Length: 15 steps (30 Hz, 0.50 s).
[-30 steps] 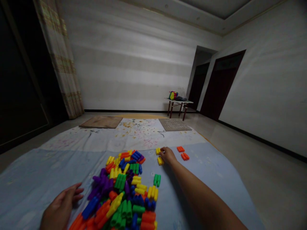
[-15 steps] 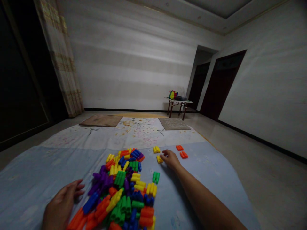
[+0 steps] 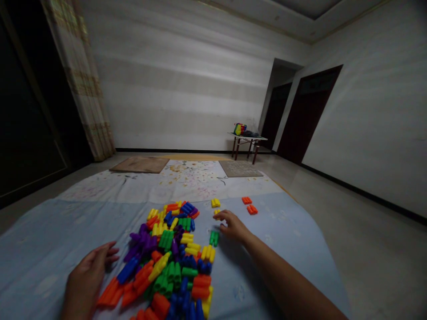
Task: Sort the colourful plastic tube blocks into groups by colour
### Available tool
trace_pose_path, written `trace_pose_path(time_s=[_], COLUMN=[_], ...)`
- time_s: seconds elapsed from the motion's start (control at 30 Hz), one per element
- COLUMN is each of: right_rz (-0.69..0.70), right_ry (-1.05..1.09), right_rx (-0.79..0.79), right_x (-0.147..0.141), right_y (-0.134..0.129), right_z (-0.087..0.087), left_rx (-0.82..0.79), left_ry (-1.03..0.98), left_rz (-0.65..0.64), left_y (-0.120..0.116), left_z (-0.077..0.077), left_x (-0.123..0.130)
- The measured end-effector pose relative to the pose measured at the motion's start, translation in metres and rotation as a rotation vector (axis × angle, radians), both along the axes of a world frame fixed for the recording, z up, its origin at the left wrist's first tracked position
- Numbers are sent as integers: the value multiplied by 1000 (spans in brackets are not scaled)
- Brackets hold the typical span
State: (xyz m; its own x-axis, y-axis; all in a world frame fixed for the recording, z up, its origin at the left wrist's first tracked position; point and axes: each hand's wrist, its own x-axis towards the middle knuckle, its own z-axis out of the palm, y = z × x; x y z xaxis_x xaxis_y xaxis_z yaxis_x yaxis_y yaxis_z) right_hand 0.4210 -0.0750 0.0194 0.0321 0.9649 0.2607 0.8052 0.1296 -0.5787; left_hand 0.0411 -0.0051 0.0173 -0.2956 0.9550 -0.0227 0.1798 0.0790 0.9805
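Observation:
A heap of plastic building blocks, in purple, green, yellow, orange and blue, lies on the light blue cloth. My left hand rests beside the heap's left edge, its fingers apart and holding nothing. Beyond the heap's right side, my right hand hovers with spread, slightly bent fingers. Its fingertips partly cover a yellow block; whether they touch it I cannot tell. Another yellow block lies just behind. Below the hand is a green block. Two orange blocks lie farther right, the nearer orange block below the other.
Flowered white cloth covers the far part of the surface. A brown mat lies at its far left and a grey patterned mat at its far right. A small table with a colourful bag stands near the back wall.
My right hand has moved a little left and nearer, now partly over the nearer yellow block and closer to the green one. The view has shifted slightly. My left hand stays beside the heap.

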Motion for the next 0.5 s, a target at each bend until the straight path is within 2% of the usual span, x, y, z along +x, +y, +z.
trace_pose_path(time_s=[0.1,0.17,0.23,0.37,0.5], right_rz=[309,339,258,0,-173], right_ry=[-84,-119,-121,-140,-187], right_rx=[-3,-64,-105,-112,-153], right_x=[-9,-13,-13,-5,5], right_y=[-17,-24,-29,-44,-59], right_z=[4,6,9,16,12], left_rx=[7,2,-5,3,17], left_ry=[12,18,26,62,111], left_rz=[-19,-25,-23,-22,-17], left_y=[-4,-5,-5,-5,-7], left_z=[4,5,5,5,6], left_x=[2,2,3,3,3])
